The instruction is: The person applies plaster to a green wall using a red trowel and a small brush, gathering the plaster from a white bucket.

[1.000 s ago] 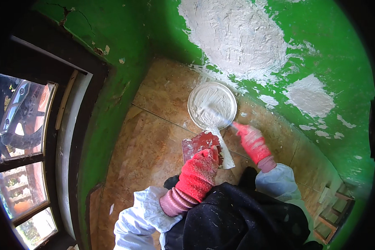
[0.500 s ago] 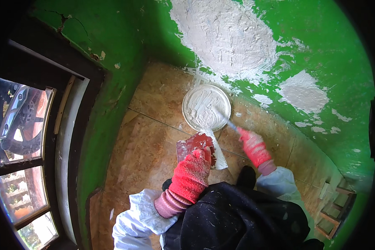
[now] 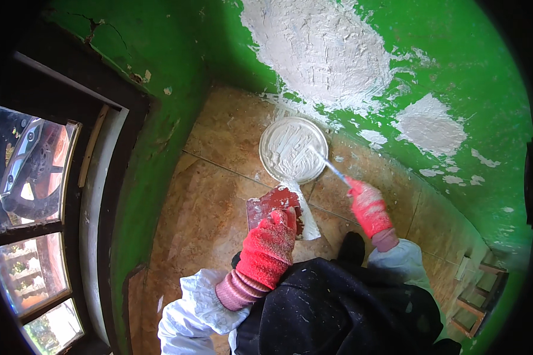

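Observation:
My left hand (image 3: 269, 248), in a red knit glove, grips a flat dark-red spreader (image 3: 269, 207) smeared with white putty. A white, putty-coated strip (image 3: 307, 219) runs along its right edge, toward the pail. My right hand (image 3: 368, 204), gloved in red too, is closed round the end of a thin, pale-blue-handled tool (image 3: 336, 170). That tool's far tip reaches the white putty inside a round white pail (image 3: 264, 155) on the floor; its shape is blurred. Streaks and ridges mark the putty.
Beyond the pail, the green wall (image 3: 474, 65) carries a large white putty patch (image 3: 320, 53) and a smaller patch (image 3: 430, 125). A dark-framed glazed door (image 3: 71, 248) stands left. A small wooden frame (image 3: 479, 296) rests at lower right. My dark shoe (image 3: 351, 245) is on the tiles.
My right hand has shifted slightly right and downward, drawing the tool back across the putty toward the pail's right rim. My left hand and the spreader have moved slightly left.

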`<state>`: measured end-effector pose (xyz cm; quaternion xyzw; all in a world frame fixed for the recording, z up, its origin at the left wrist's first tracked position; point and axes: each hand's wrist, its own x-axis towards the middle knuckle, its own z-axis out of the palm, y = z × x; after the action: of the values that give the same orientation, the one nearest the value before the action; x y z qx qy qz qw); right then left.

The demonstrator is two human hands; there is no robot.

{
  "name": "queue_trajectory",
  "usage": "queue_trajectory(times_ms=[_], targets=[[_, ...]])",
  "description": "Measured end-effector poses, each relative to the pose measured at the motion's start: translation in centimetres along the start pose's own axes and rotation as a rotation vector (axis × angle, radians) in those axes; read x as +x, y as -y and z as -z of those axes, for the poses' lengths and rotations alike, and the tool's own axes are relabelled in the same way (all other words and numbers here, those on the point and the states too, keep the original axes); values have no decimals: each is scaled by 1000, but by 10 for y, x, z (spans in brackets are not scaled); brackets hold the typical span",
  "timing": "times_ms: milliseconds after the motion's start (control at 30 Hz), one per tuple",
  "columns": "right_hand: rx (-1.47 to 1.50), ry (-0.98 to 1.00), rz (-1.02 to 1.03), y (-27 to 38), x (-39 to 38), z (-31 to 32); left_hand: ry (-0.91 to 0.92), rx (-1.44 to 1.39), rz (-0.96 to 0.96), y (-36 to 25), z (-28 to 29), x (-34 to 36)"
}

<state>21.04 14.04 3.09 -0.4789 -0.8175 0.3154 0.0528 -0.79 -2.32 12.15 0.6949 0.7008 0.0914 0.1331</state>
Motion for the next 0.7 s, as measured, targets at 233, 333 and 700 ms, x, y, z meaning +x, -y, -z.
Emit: queue_trajectory(times_ms=[233, 333, 700], targets=[[-159, 161, 35, 16, -21, 3, 47, -4, 12, 0, 0, 1], [-134, -31, 19, 10, -7, 21, -7, 13, 4, 0, -1, -1], [-249, 207, -5, 42, -17, 33, -26, -9, -1, -2, 2, -4]])
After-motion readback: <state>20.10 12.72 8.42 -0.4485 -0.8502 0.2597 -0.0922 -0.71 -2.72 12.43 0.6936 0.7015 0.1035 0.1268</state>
